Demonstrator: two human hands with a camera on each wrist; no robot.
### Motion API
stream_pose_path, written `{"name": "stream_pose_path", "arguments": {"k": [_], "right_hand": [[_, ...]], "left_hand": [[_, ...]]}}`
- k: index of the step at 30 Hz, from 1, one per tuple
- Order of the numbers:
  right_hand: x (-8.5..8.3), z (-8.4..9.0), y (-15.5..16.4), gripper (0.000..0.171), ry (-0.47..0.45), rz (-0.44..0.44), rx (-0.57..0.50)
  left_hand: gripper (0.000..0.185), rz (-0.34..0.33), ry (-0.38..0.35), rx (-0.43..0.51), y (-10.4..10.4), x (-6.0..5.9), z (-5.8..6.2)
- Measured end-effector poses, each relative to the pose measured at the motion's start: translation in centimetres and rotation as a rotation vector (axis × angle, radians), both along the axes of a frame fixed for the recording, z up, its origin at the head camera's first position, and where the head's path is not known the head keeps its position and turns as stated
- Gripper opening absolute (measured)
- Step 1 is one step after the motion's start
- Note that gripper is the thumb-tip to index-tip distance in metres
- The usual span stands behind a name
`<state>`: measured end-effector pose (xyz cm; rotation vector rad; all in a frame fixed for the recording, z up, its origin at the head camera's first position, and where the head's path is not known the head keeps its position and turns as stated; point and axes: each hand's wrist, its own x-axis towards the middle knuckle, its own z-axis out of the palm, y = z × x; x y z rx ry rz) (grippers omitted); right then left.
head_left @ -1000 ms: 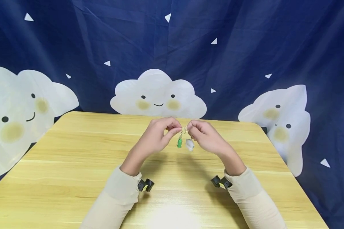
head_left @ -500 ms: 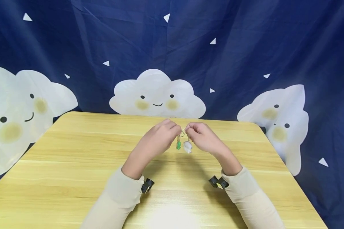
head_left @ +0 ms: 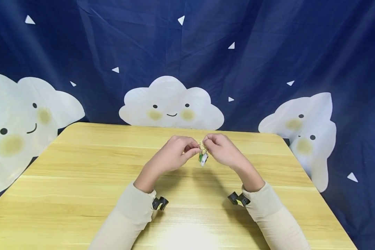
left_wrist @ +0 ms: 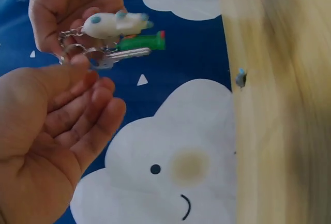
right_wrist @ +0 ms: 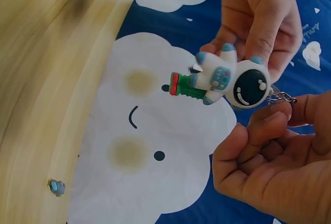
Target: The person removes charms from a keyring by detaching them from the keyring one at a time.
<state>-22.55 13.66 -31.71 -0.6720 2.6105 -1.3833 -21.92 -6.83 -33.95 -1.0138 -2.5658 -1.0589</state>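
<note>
From the head view I see the left hand (head_left: 175, 152) raised above the middle of the table (head_left: 65, 180), its thumb and forefinger pinched on the key ring (head_left: 201, 145); the other fingers curl loosely underneath. In the left wrist view that pinch sits at the ring (left_wrist: 72, 50), with a silver key (left_wrist: 121, 56) sticking out toward 3 o'clock beside it. Half a second ago this hand was a touch further left and the two charms hung side by side with a gap; now they overlap.

Just right of the left fingertips, at the centre of the head view, the bunch hangs clear of the table: the green charm (head_left: 200, 158) sits at 9 o'clock of the astronaut charm (head_left: 204, 158), the two touching. In the right wrist view the astronaut charm (right_wrist: 230, 79) lies in front of the green charm (right_wrist: 186, 85), with its short chain (right_wrist: 282, 98) running off toward 3 o'clock.

Further right, the right hand (head_left: 222, 149) pinches the ring from the other side, fingers curled in, nearly meeting the left fingertips. It has drawn slightly closer to the left hand than in the earlier frames. Both cream sleeves (head_left: 128, 215) reach in from 6 o'clock. Behind the table, at 12 o'clock, hangs the dark blue curtain (head_left: 268, 52) with smiling clouds.
</note>
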Motion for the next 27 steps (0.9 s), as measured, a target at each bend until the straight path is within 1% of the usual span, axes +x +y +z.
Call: {"name": "stream_pose_path", "arguments": {"k": [2, 4, 7, 14, 17, 20, 25, 27], "right_hand": [[0.01, 0.05, 0.06, 0.03, 0.003, 0.0, 0.001], [0.03, 0.11, 0.11, 0.029, 0.006, 0.001, 0.002], [0.05, 0.2, 0.2, 0.028, 0.005, 0.0, -0.005], [-0.04, 0.19, 0.27, 0.028, 0.004, 0.002, -0.019], [0.03, 0.23, 0.22, 0.028, -0.002, 0.003, -0.029], [0.19, 0.35, 0.18, 0.028, -0.009, 0.003, -0.041], [0.19, 0.43, 0.24, 0.029, -0.021, 0.002, -0.063], [0.18, 0.46, 0.25, 0.03, -0.026, 0.002, -0.07]], "left_hand": [[0.011, -0.015, -0.035, 0.032, -0.05, -0.22, -0.32], [0.011, -0.02, -0.052, 0.062, -0.11, -0.38, -0.58], [0.011, -0.005, -0.068, 0.122, -0.19, -0.5, -0.81], [0.007, 0.046, -0.099, 0.337, -0.19, -0.27, -0.53], [0.006, 0.05, -0.095, 0.394, -0.09, -0.22, -0.47], [0.005, 0.045, -0.041, 0.397, 0.02, -0.23, -0.51], [0.005, 0.024, 0.154, 0.33, 0.1, -0.37, -0.58], [0.005, 0.013, 0.218, 0.299, 0.1, -0.39, -0.58]]}}
